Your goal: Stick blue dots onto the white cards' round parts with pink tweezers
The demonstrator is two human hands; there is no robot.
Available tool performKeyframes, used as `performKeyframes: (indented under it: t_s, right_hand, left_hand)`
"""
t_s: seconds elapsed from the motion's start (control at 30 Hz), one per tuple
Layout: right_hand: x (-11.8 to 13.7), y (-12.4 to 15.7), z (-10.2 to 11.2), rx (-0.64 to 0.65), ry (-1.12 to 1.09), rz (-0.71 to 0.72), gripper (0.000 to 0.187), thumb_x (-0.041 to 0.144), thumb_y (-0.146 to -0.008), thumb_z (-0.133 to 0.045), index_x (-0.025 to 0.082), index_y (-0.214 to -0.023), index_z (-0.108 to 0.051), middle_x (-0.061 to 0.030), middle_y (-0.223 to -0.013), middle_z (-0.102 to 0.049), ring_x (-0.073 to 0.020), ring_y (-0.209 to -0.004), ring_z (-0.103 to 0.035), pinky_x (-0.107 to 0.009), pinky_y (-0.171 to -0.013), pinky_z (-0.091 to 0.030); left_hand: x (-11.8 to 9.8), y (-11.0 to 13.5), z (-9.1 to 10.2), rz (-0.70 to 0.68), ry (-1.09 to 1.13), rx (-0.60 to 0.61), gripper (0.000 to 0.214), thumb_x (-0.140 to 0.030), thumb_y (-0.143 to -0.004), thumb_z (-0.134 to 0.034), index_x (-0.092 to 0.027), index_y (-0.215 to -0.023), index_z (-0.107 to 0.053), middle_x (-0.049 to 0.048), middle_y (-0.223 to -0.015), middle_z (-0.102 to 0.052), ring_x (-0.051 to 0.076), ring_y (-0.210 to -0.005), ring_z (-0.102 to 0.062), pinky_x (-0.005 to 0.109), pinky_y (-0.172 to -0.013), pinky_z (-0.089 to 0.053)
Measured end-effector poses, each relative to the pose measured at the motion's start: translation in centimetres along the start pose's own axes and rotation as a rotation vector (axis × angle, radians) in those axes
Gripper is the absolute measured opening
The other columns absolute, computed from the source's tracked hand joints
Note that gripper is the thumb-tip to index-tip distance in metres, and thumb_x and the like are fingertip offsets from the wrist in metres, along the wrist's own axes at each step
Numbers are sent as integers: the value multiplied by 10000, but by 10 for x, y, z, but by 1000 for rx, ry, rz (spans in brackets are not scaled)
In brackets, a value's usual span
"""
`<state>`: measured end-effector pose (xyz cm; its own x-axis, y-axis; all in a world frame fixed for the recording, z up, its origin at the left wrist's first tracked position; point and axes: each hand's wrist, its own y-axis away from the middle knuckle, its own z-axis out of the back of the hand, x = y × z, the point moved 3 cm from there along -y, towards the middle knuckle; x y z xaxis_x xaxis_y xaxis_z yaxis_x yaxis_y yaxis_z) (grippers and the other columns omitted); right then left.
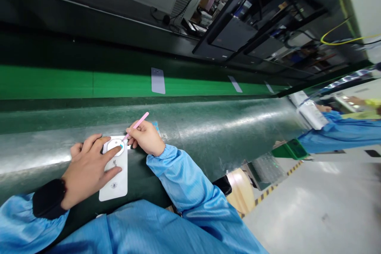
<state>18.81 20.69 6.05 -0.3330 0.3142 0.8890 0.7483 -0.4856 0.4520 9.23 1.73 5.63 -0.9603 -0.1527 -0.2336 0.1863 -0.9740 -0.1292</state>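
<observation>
A white panel like a phone back cover [119, 190] lies on the dark green bench before me, printed with dark characters and a small round emblem. At its upper end is a pale, rounded camera-area piece [112, 144] with a bit of blue on it. My left hand [87, 166] rests spread over the panel's left side, its index fingertip on that piece beside the blue bit. In my right hand [147, 137] are slim pink tweezers [139, 121], their tip touching or close to the piece's right edge. Something blue [156, 127] shows partly behind my right hand.
A green conveyor belt [125, 83] runs beyond the bench, carrying flat grey panels [157, 80] spaced apart. Dark shelving stands above it. At the right, a co-worker in a blue gown [342, 131] is near a white stack [309, 111] and a green bin [290, 149]. A wooden stool [240, 190] is below.
</observation>
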Motion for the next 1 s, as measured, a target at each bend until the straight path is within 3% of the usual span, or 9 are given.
performKeyframes:
  t_s: [0.43,0.67,1.0]
  right_hand:
    - [0,-6,-7,53,6,12,420,451,-939,-903,184,-818,-603,8,-636,-685,-119,-502,-646,-180,-430,-524]
    - [3,-6,-9,58,35,5,391,398,-958,-901,185,-804,-612,8,-599,-665,-125,-490,-638,-173,-416,-495]
    - [8,-5,-12,56,43,-20,343,297,-980,-877,182,-795,-612,21,-585,-640,-123,-506,-630,-177,-449,-513]
  left_hand:
    - [8,-2,10,-11,14,49,441,-587,-986,-656,-378,-1336,-824,200,-1360,-733,555,-1382,-585,690,-953,-546]
    - [7,-5,17,-45,-74,69,387,-552,-998,-659,-370,-1283,-844,212,-1344,-732,550,-1337,-602,627,-838,-571]
    - [12,-8,16,-44,-111,69,401,-607,-980,-669,-350,-1229,-850,207,-1372,-731,534,-1345,-588,633,-853,-551]
